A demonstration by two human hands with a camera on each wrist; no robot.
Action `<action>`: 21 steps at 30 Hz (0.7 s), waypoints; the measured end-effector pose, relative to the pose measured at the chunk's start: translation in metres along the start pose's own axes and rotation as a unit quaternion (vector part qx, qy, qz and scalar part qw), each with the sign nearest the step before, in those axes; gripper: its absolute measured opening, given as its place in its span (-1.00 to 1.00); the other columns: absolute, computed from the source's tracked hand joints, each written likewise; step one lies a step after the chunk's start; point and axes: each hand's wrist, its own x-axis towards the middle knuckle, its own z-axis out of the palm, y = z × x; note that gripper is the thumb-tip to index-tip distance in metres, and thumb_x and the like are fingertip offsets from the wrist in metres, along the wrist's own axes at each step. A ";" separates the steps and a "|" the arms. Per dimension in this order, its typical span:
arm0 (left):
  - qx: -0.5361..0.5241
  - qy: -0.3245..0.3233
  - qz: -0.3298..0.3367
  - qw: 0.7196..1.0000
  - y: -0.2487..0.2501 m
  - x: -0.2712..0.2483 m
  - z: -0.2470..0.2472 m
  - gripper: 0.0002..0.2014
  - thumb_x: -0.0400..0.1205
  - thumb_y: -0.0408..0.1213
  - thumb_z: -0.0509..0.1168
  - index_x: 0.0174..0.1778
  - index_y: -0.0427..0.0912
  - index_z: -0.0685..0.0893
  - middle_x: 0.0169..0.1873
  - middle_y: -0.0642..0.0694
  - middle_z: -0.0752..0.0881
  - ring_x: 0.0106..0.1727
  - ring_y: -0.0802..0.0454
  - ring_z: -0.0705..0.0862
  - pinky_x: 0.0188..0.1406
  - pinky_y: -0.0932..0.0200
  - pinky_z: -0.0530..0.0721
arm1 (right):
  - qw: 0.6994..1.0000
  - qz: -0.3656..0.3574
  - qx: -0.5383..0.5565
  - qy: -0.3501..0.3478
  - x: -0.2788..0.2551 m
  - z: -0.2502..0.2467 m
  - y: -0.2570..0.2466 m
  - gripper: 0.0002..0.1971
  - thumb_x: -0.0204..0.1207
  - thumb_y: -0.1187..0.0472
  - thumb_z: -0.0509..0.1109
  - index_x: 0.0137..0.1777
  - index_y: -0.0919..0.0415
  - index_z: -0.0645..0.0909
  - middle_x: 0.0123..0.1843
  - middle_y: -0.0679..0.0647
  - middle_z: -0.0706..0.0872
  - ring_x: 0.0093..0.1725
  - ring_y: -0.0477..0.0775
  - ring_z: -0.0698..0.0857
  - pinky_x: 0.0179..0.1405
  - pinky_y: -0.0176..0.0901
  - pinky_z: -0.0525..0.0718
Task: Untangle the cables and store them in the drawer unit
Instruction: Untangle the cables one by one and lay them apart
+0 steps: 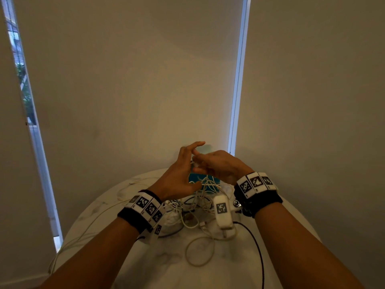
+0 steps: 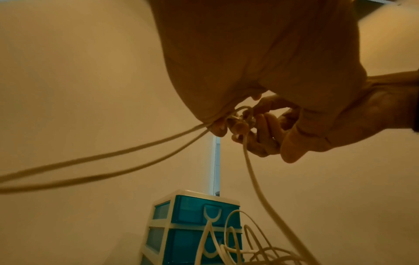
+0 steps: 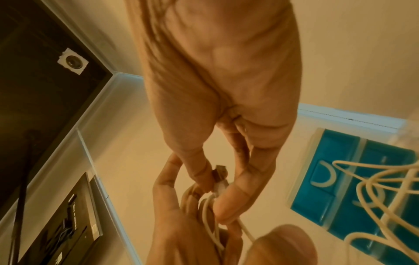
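Observation:
Above the table, both hands meet on a knotted white cable [image 2: 246, 114]. My left hand [image 1: 190, 170] has its index finger stretched upward while other fingers hold cable loops [image 3: 207, 208]. My right hand [image 1: 201, 161] pinches the cable's plug [image 3: 219, 177] between thumb and forefinger. Strands hang from the hands down to a tangle of white cables [image 1: 198, 203] on the table. The teal drawer unit [image 2: 192, 224] with white frame and handles stands just behind the tangle, its drawers closed; the hands partly hide it in the head view.
The round white marble table [image 1: 145, 257] carries more loose white cable at its left [image 1: 93, 222] and a loop near the front [image 1: 200, 251]. A white tagged device [image 1: 221, 211] with a black lead [image 1: 257, 247] sits under my right wrist. Blinds and wall stand close behind.

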 end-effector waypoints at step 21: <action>0.043 0.100 -0.084 0.990 -0.015 0.017 -0.004 0.33 0.52 -0.77 0.28 0.77 0.44 -0.41 0.37 -0.12 0.33 -0.15 -0.15 0.69 -0.28 -0.16 0.82 | 0.986 -0.125 -0.058 0.089 0.012 0.031 0.006 -0.79 0.65 0.31 0.52 0.26 0.25 0.77 -0.06 0.21 0.91 -0.16 0.18 0.89 0.05 0.00 0.92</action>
